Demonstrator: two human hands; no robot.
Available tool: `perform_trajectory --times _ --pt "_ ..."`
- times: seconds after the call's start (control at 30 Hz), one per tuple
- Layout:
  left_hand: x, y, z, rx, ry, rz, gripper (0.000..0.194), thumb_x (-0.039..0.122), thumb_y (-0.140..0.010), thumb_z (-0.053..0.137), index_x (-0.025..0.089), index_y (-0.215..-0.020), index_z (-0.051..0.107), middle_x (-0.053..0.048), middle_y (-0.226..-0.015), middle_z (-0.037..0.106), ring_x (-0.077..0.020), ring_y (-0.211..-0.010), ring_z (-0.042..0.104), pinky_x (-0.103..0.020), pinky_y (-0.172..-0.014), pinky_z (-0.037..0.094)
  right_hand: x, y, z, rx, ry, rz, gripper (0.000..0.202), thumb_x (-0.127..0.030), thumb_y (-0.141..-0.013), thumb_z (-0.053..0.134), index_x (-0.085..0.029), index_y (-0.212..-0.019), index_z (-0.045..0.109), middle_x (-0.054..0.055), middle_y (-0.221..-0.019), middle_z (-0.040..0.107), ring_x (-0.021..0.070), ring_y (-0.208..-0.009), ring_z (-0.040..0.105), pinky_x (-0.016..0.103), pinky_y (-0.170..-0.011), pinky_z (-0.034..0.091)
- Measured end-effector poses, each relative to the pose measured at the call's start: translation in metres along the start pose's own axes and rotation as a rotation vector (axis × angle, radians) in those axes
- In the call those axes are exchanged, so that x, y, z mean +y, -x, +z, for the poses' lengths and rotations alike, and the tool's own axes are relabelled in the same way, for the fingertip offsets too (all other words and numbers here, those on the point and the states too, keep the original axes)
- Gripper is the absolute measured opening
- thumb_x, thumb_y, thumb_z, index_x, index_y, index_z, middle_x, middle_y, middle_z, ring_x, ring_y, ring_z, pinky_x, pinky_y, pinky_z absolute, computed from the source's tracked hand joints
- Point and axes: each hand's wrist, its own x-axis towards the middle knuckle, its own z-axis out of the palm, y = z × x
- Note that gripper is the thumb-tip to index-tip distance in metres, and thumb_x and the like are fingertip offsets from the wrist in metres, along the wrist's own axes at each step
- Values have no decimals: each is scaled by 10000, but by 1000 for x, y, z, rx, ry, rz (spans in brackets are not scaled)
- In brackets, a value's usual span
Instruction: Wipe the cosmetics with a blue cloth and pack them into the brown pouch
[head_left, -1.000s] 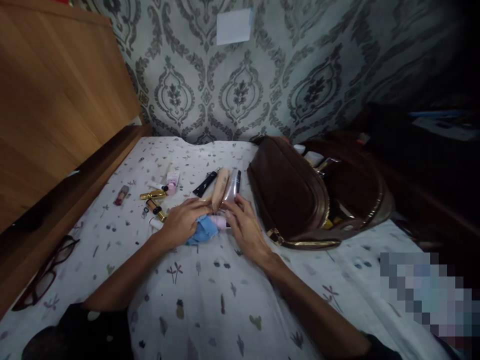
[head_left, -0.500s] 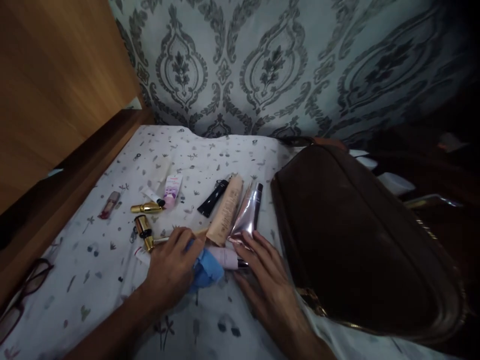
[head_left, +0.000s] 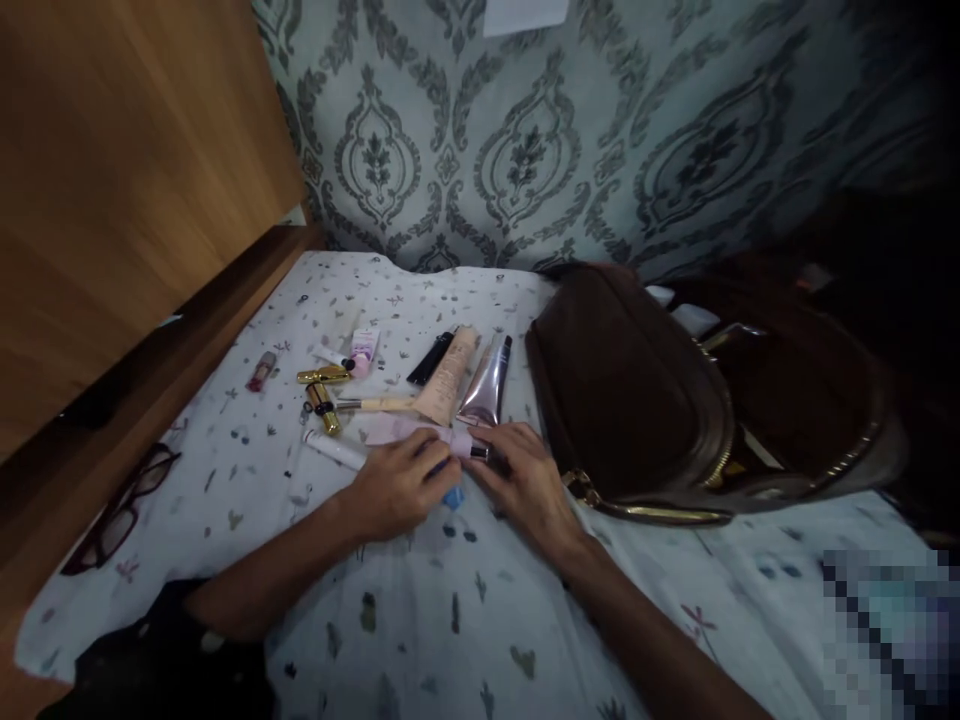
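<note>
My left hand (head_left: 409, 485) is closed on a crumpled blue cloth (head_left: 453, 497), mostly hidden beneath the fingers, and presses against a pale pink tube (head_left: 394, 428). The tube lies crosswise on the patterned sheet. At its dark-capped end, my right hand (head_left: 521, 475) grips it between thumb and fingers. Just beyond lie a shiny metallic pink tube (head_left: 486, 385), a beige tube (head_left: 448, 378) and a black tube (head_left: 431, 358). A makeup brush (head_left: 379, 404) points toward the beige tube, and a white tube (head_left: 334, 448) extends from near my left hand.
Gold lipstick pieces (head_left: 324, 374), a small purple-and-white tube (head_left: 364, 350) and a lip gloss (head_left: 261, 371) lie to the left. Eyeglasses (head_left: 120, 510) rest near the wooden edge (head_left: 247, 285). An open brown bag (head_left: 622, 390) stands at right, with a patterned wall (head_left: 450, 160) behind.
The view has shifted and shows the bag's open compartment. My right hand has come off the metallic tube and closed around the pink tube's capped end. Less of the blue cloth shows.
</note>
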Motion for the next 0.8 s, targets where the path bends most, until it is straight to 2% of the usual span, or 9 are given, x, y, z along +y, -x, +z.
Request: perform_trajectory --times 0.23,0.4,0.5,0.6,0.7,0.8 --pt "10 4 -4 -64 3 77 217 146 -963 402 181 -883 601 -32 -851 640 -151 -751 584 -273 -541 414 0 1 2 127 85 90 304 -461 -903 612 -206 -1036 711 92 -935 740 275 -896 645 432 -819 517" --pt "13 5 -3 -118 3 107 210 166 -970 408 172 -907 608 -42 -837 629 -161 -757 585 -265 -517 404 0 1 0 60 84 80 272 -449 -894 611 -201 -973 689 89 -893 718 268 -869 641 411 -795 518" --pt "4 9 -9 -133 -5 81 238 134 -960 387 177 -936 619 -43 -870 643 -162 -773 596 -262 -539 425 2 2 1 20 81 60 258 -423 -897 602 -197 -999 672 98 -928 710 275 -902 629 414 -796 519" --pt "-19 20 -24 -150 -9 -98 270 116 -935 381 180 -1013 631 -56 -934 657 -170 -832 616 -266 -613 474 1 5 2 -16 113 43 284 -390 -900 592 -191 -1095 650 108 -998 705 290 -934 615 442 -820 514" --pt "-57 37 -39 -162 -38 -444 294 138 -874 451 191 -1101 630 -84 -1091 653 -220 -1012 616 -310 -782 515 -6 10 2 25 183 32 383 -359 -908 570 -180 -1246 586 128 -1109 671 310 -1006 593 489 -875 499" --pt "-97 55 -41 -192 -87 -785 328 159 -866 445 182 -1138 626 -105 -1130 648 -273 -1099 587 -384 -902 495 -22 12 1 128 239 15 376 -326 -917 556 -181 -1264 582 148 -1180 626 322 -1072 569 512 -906 492"
